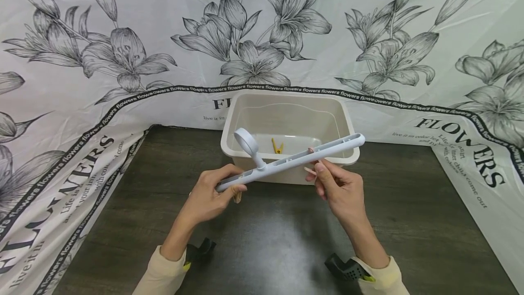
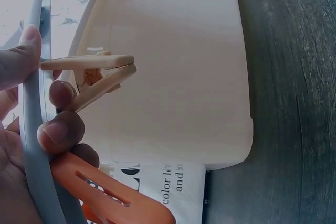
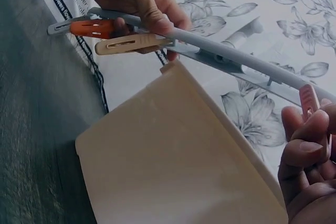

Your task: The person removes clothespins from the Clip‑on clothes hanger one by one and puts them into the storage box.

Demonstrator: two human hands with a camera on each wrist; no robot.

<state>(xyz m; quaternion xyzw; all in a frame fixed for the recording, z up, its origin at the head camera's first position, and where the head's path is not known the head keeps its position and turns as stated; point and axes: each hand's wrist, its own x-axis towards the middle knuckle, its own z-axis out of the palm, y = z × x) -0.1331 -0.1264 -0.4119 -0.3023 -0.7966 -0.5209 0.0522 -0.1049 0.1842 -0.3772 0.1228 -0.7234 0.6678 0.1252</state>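
My left hand (image 1: 210, 197) grips the left part of a pale grey-blue hanger bar (image 1: 294, 159), which tilts up toward the right. A ring on a short stem (image 1: 247, 142) stands out from the bar. Between the fingertips of my right hand (image 1: 340, 189) is a pink clothespin (image 3: 308, 99), pinched at the bar's right half. Whether it has clipped on, I cannot tell. Beside my left fingers, a beige clothespin (image 3: 131, 44), an orange clothespin (image 3: 93, 28) and a grey clothespin (image 3: 59, 27) hang on the bar in the right wrist view.
Behind the bar stands a cream plastic tub (image 1: 286, 124) with a yellow clothespin (image 1: 278, 146) on its floor. It rests on a dark wood-grain table (image 1: 262, 249). White cloth with black flower prints (image 1: 254, 58) surrounds the table's back and sides.
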